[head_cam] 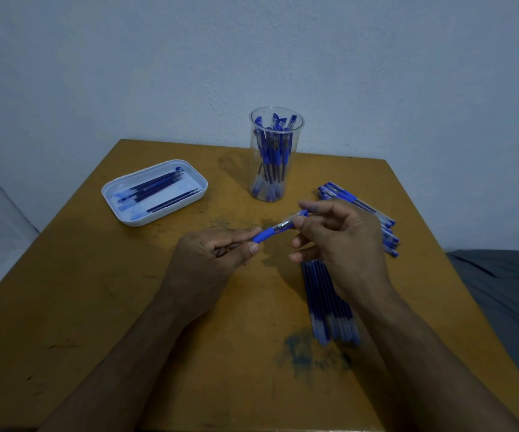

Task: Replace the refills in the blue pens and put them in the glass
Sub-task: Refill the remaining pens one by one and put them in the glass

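1. Holding one blue pen (278, 227) above the middle of the bench (96, 291): left hand (211, 260) closed on the blue grip section, right hand (342, 241) pinching the clear barrel between thumb and fingertips.
2. Metal shows at the joint between grip and barrel. Step in hand looks like unscrewing or rescrewing the two halves; cannot tell which.
3. To do it well: keep the halves in line, turn the barrel only, left hand steady. Cross-threading is the risk if the halves are tilted.
4. Fresh refills (330, 304) lie in a row on the bench, just under the right wrist.
5. White tray (118, 204), far left, holds loose refills, probably the old ones.
6. Glass (275, 157) stands at the far edge, already packed with pens; untreated pens (376, 219) are piled beyond the right hand.
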